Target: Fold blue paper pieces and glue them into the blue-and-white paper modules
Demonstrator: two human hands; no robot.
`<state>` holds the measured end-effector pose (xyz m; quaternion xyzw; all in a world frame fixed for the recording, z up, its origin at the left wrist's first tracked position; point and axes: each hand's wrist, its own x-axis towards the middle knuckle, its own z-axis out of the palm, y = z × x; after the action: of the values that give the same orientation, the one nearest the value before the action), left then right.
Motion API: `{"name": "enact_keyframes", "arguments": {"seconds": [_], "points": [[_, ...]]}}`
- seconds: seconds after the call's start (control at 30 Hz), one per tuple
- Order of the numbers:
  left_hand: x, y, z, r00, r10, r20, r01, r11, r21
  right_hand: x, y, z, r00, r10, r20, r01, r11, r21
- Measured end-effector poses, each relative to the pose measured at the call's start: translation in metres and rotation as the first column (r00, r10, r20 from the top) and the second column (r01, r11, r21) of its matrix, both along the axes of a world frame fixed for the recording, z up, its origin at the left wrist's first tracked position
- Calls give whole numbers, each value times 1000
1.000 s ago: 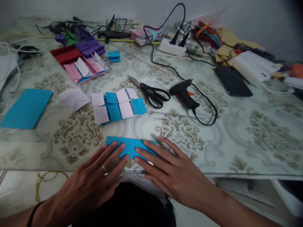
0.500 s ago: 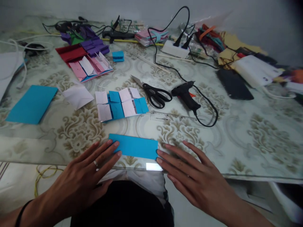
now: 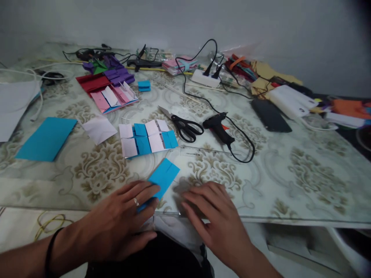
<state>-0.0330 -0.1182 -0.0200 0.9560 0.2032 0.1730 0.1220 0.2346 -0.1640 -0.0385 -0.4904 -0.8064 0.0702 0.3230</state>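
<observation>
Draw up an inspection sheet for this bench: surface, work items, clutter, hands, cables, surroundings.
Surface: floral-patterned table.
Work items: folded blue paper, lying slanted near the front edge.
Clutter: scissors, glue gun, blue-and-white folded panel, dark flat slab; mixed piles along the back.
Hands: left hand on the blue paper; right hand apart from it, table contact unclear.
Cables: black cord loops beside the glue gun; two plugs in the white power strip.
Surroundings: grey wall behind; co-workers, nothing seen.
</observation>
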Motion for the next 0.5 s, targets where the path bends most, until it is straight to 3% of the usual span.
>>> {"name": "enact_keyframes", "arguments": {"seconds": [0.17, 0.5], "points": [[3, 9, -5, 998, -61, -29, 60, 998, -29, -26, 16, -7, 988, -69, -140, 52, 991, -123], [-5, 4, -14, 995, -47, -88, 44, 999, -31, -27, 26, -4, 987, -79, -140, 41, 965, -259]]}}
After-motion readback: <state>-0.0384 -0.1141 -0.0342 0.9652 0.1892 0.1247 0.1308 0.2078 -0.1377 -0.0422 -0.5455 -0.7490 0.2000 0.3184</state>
